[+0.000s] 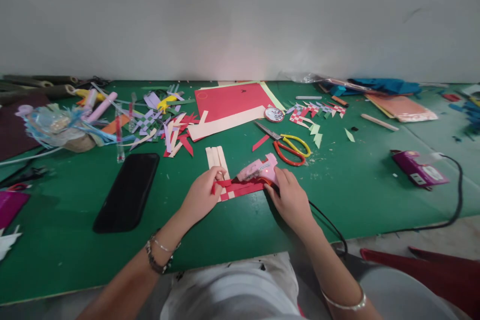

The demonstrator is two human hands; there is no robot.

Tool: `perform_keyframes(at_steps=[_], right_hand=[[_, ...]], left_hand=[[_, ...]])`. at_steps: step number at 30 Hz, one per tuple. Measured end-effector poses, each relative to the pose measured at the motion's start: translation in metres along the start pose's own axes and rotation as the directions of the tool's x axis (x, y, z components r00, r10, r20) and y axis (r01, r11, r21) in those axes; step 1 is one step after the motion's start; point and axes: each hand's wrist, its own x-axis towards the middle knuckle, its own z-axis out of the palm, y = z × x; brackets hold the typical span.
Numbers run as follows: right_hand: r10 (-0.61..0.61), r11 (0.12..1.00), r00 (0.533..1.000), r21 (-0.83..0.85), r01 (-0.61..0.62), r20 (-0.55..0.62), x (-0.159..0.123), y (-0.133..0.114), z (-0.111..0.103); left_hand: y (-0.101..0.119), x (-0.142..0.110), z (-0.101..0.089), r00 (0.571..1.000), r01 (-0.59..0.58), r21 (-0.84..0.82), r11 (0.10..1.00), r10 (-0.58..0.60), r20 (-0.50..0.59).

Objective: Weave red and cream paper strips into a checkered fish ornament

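Note:
In the middle of the near table edge, my right hand (288,192) is closed around the handle of a pink glue gun (258,169), its dark nozzle pointing left. My left hand (204,191) pinches a red paper strip (225,183) near that nozzle. Below lies a small piece of woven paper (229,195) in red and cream. Its cream strips (215,154) run away from me and its red strips (247,189) run right, under the glue gun. Whether the nozzle touches the paper, I cannot tell.
Scissors (288,147) with red and yellow handles lie beyond the glue gun. A black phone (127,192) is on the left. Farther back are red paper sheets (228,105), woven scraps (146,122) and a round tin (274,114). A purple box (418,169) with a cable sits right.

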Motion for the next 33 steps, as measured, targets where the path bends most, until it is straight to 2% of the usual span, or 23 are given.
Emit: perform_keyframes(at_steps=[8, 14, 33], right_hand=[[0.057, 0.998, 0.998, -0.023, -0.056, 0.006, 0.000, 0.007, -0.002], [0.037, 0.997, 0.999, -0.062, -0.037, 0.006, 0.000, 0.014, -0.008], [0.089, 0.983, 0.996, -0.162, -0.089, -0.007, -0.003, 0.036, -0.023]], left_hand=[[0.000, 0.001, -0.001, 1.000, -0.015, 0.005, 1.000, 0.015, -0.008], [0.001, 0.000, -0.001, 1.000, -0.002, 0.002, 1.000, 0.002, -0.005], [0.002, 0.000, -0.002, 1.000, 0.004, 0.000, 1.000, -0.004, 0.008]])
